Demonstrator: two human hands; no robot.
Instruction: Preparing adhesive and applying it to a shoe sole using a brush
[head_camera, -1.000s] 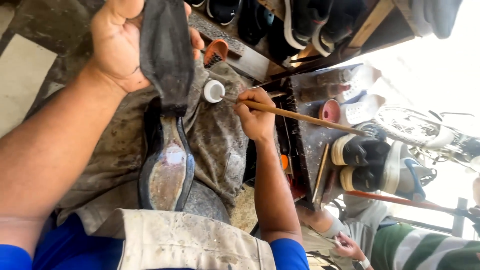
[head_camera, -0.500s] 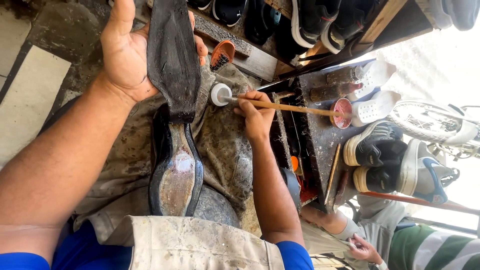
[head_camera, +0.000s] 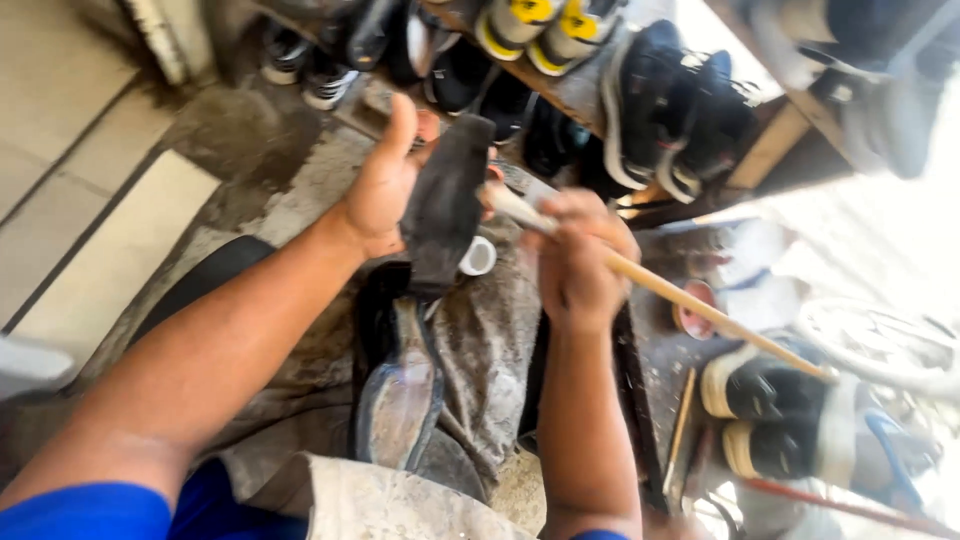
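Note:
My left hand (head_camera: 385, 185) holds a dark rubber shoe sole (head_camera: 445, 200) upright in front of me. My right hand (head_camera: 578, 262) grips a long wooden-handled brush (head_camera: 700, 310), its tip touching the upper edge of the sole. A dark shoe (head_camera: 402, 385) lies sole-up on the stained grey cloth (head_camera: 490, 350) across my lap, its bottom shiny. A small white cup (head_camera: 478, 257) sits on the cloth just behind the sole.
Wooden shelves (head_camera: 770, 140) at the top hold several pairs of shoes. A pair of black-and-white sneakers (head_camera: 770, 410) stands at the right. A small red tin (head_camera: 692, 310) sits under the brush handle. Tiled floor (head_camera: 70, 200) lies at the left.
The brush tip has left the white cup and come up to the sole's edge. My left hand has lowered and tilted the sole. The view has swung left.

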